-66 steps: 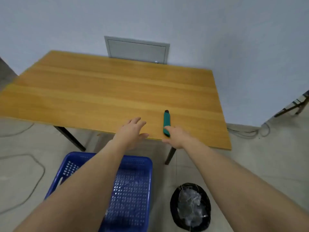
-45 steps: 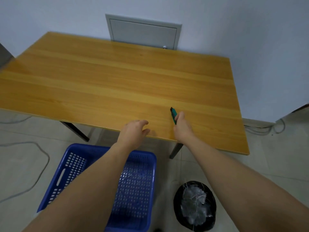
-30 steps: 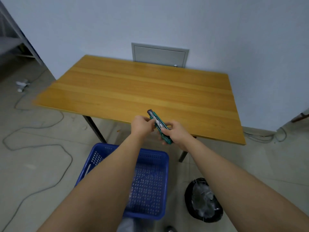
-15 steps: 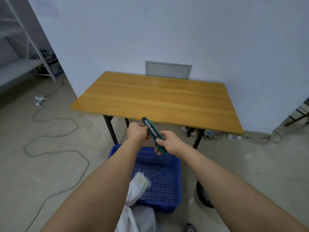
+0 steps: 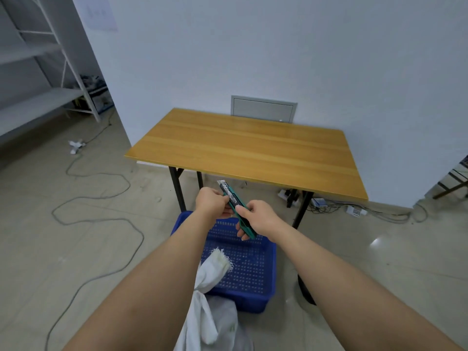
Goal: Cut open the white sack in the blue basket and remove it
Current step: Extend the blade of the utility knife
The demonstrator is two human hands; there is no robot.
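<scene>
The green utility knife has come off the wooden table; right hand grips its handle, left hand pinches the slider. Extend little blade; the tied white woven sack waits at the blue plastic basket below

Layout, head view.
Basket on floor before table; sack at its near-left; both hands above, knife between.

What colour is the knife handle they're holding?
Green, on the utility knife; the head view shows it.
</scene>
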